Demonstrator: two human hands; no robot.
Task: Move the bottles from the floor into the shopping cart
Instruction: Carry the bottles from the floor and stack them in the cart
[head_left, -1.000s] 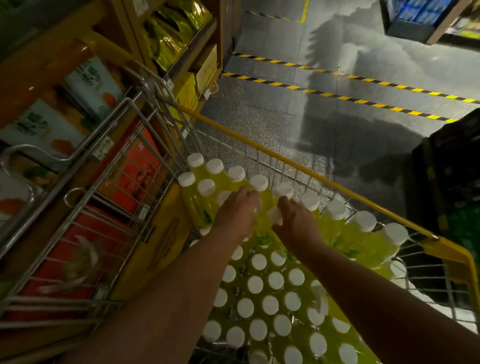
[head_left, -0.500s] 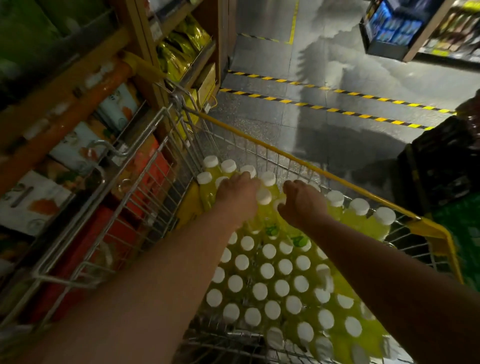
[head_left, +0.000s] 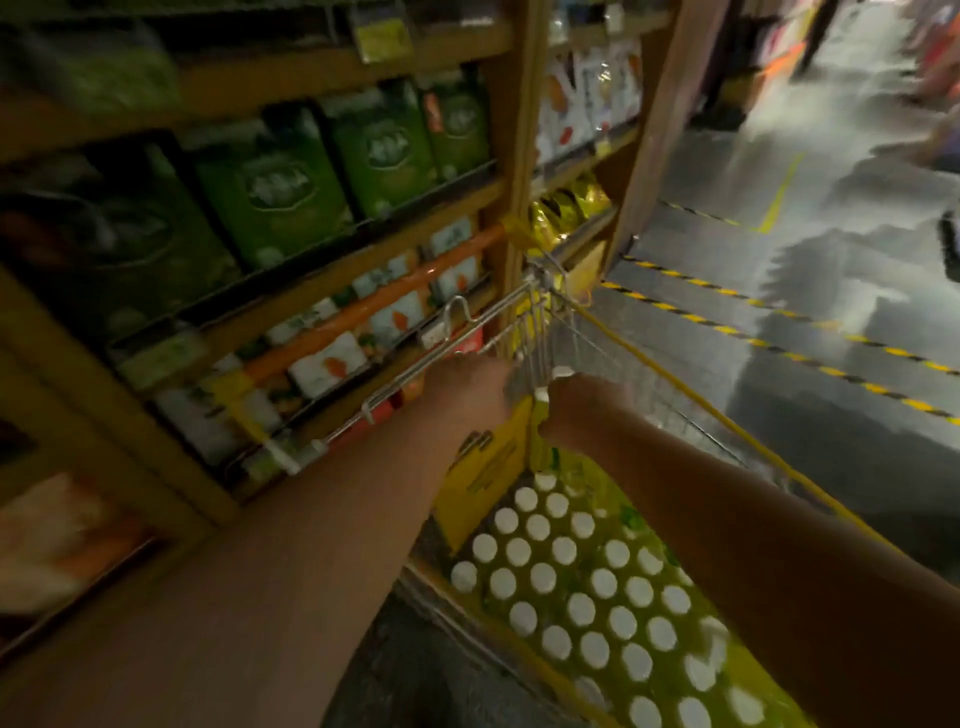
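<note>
I'm looking down along both forearms into the shopping cart (head_left: 727, 423), which stands close beside a wooden shelf (head_left: 332, 280) on my left. The picture is smeared, so fine detail is lost.

My left hand (head_left: 475, 387) is at the far end of the basket, near the wire wall. I see only its back, and I cannot tell whether the fingers are spread, pressed together or pinching anything. My right hand (head_left: 584, 410) is just beside it, also with its back to me. Its fingers are hidden too, so their state is unclear. Two white caps (head_left: 562, 372) show in the narrow gap between the hands.

The bottles (head_left: 582, 582) are in the cart, standing upright in tight rows. They are yellow-green with round white tops and fill the basket floor below my right forearm. A yellow panel (head_left: 488, 467) leans on the cart's left side.

Green boxes (head_left: 270, 192) line the shelf. The grey floor (head_left: 779, 249) carries yellow-and-black striped tape (head_left: 727, 332).
</note>
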